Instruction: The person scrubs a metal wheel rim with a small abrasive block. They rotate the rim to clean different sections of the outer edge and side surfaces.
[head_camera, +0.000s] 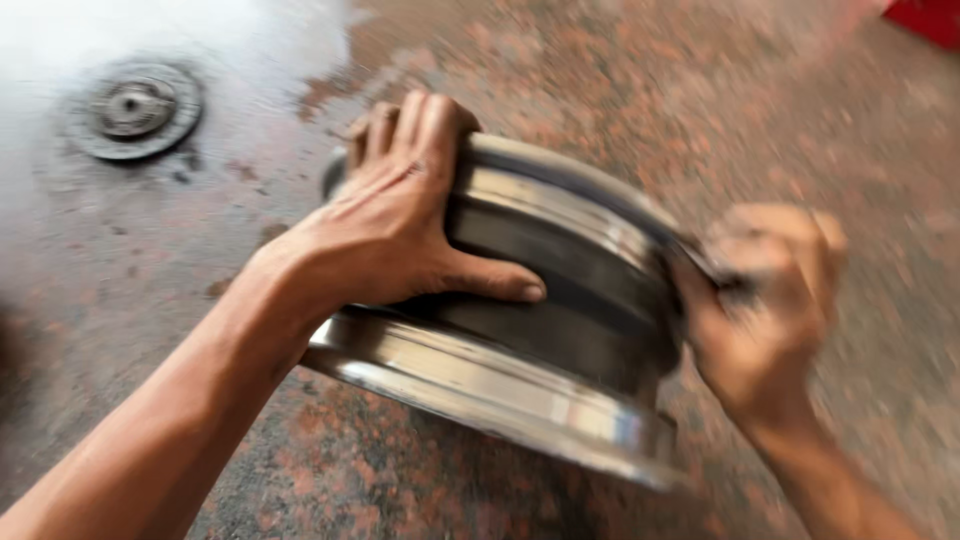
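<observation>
Bare metal wheel rim tipped on a wet stone floor, 2 hands on it.

Far left, a round metal floor drain cover (133, 108) sits in a pale wet patch of the speckled red-brown stone floor (560, 80), well apart from the work. Left hand (395, 225) lies flat over the top of the alloy wheel rim (520, 340), fingers hooked over the far edge, thumb spread along the barrel. The rim is tilted, its lower polished lip near the floor. Right hand (765, 300) is blurred; it looks curled on the rim's right edge, but I cannot tell whether it pinches something small there. Risk, as I judge it: wet floor plus tilt could let the rim slide or drop, and the lip could trap fingers. Open floor all around; a red object (928, 18) sits at the far right corner.
</observation>
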